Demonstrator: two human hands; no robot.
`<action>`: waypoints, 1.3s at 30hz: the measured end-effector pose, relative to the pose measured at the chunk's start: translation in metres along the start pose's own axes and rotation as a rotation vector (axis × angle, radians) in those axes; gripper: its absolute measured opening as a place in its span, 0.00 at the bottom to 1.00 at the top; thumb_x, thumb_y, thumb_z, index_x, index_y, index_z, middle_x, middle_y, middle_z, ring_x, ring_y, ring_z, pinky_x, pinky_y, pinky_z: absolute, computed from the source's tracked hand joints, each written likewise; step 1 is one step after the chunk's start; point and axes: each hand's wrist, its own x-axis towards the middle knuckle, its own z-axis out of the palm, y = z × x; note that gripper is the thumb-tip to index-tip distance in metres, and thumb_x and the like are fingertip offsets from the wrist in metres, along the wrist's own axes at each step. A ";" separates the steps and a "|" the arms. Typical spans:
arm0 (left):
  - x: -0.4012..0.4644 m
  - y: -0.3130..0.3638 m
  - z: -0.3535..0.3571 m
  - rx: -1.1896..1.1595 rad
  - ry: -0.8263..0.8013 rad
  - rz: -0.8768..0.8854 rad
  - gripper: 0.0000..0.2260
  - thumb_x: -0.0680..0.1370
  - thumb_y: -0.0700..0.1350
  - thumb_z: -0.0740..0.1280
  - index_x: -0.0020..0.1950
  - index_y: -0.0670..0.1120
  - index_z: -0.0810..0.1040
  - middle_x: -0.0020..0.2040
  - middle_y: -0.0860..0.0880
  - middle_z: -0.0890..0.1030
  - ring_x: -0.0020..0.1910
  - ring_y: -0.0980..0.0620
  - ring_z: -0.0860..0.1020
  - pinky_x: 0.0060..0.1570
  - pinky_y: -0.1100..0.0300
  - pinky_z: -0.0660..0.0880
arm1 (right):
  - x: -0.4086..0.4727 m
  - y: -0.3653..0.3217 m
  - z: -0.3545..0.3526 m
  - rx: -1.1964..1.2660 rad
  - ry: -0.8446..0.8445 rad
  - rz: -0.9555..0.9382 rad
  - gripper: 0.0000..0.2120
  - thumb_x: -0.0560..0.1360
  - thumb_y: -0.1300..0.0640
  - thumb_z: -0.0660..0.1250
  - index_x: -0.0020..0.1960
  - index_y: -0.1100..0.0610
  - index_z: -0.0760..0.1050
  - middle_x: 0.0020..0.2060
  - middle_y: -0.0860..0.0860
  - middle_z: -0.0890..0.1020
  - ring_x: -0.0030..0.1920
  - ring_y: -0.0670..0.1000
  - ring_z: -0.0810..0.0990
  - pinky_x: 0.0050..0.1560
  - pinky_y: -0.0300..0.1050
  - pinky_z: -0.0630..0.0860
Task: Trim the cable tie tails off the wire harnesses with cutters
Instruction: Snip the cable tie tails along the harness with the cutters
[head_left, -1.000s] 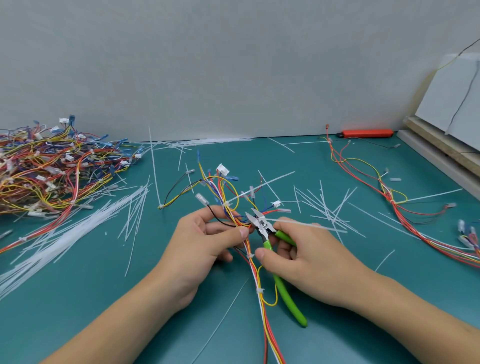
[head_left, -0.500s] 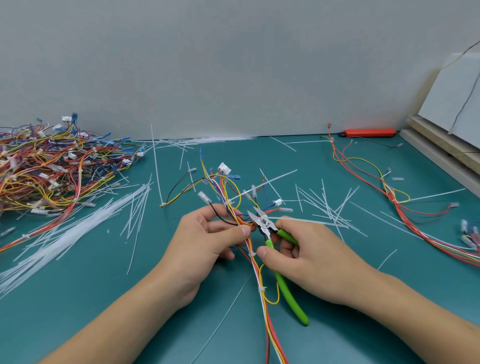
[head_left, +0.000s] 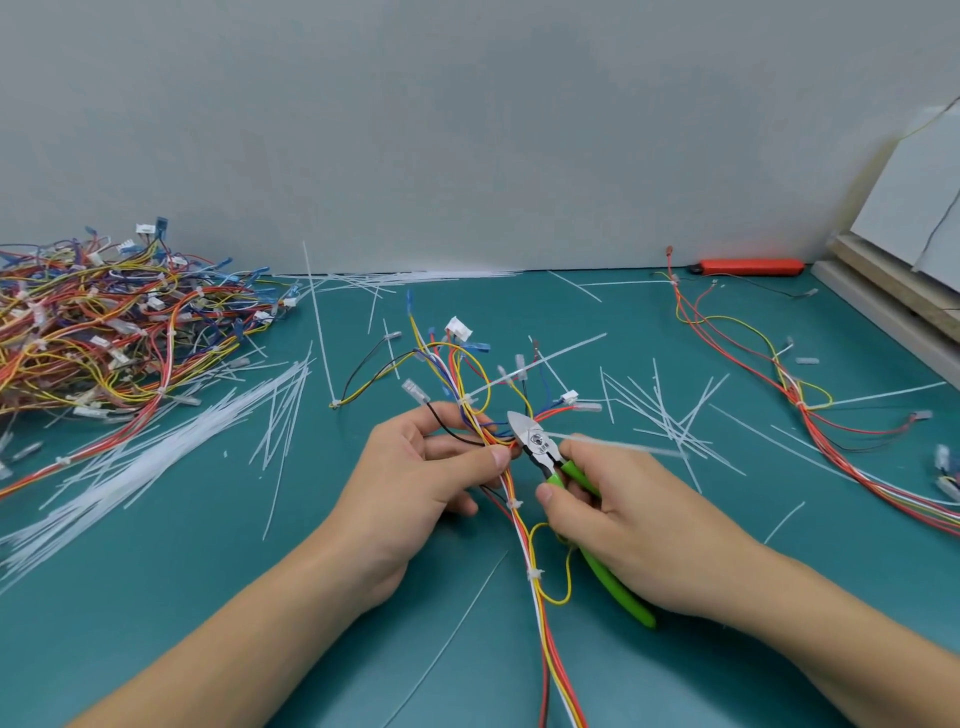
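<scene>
Two hands meet at the middle of your teal work mat (head_left: 156, 597) in the head view. Your left hand (head_left: 415, 483) pinches the multicoloured wire harness (head_left: 524, 540) between thumb and fingers, the bundle running from the fanned connectors above your knuckles down toward the near edge. Your right hand (head_left: 634, 525) is wrapped round the green-handled steel cutters (head_left: 543, 447), whose tip points up and left, just beside your left thumb and touching the wires. A translucent white cable tie tail (head_left: 613, 444) sticks out to the right from the cutter head, across your right fingers; whether the blades have closed on it I cannot tell.

To the left, a heaped pile of tangled coloured harnesses (head_left: 104, 332) fills the far corner against the grey wall (head_left: 467, 130), with a sheaf of loose white cable ties (head_left: 156, 457) spread below it. To your right, scattered cut tie tails (head_left: 670, 410) lie near the hand, then a second long red-and-yellow harness (head_left: 810, 415) curves toward the right edge. An orange tool (head_left: 748, 266) lies along the wall, beside stacked pale boards (head_left: 893, 291). Bare mat shows near the front left.
</scene>
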 end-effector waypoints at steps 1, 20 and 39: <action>0.000 0.000 0.000 0.000 0.000 0.000 0.17 0.68 0.42 0.77 0.53 0.44 0.78 0.47 0.42 0.88 0.38 0.48 0.84 0.29 0.63 0.74 | 0.000 0.000 0.000 0.002 0.000 0.004 0.16 0.81 0.47 0.64 0.40 0.54 0.65 0.34 0.50 0.74 0.31 0.46 0.66 0.34 0.42 0.65; -0.001 0.001 0.001 0.023 -0.008 0.004 0.14 0.69 0.41 0.78 0.52 0.43 0.80 0.46 0.42 0.88 0.37 0.49 0.84 0.30 0.63 0.74 | 0.001 0.006 0.000 0.035 0.112 -0.015 0.18 0.69 0.33 0.66 0.40 0.47 0.72 0.33 0.48 0.77 0.34 0.45 0.72 0.34 0.39 0.70; 0.000 0.001 0.002 0.018 -0.011 0.002 0.16 0.68 0.43 0.77 0.53 0.44 0.79 0.49 0.42 0.88 0.39 0.48 0.84 0.30 0.62 0.74 | 0.002 -0.003 -0.002 -0.056 -0.025 0.042 0.16 0.82 0.46 0.61 0.43 0.58 0.67 0.35 0.55 0.78 0.33 0.53 0.67 0.39 0.53 0.70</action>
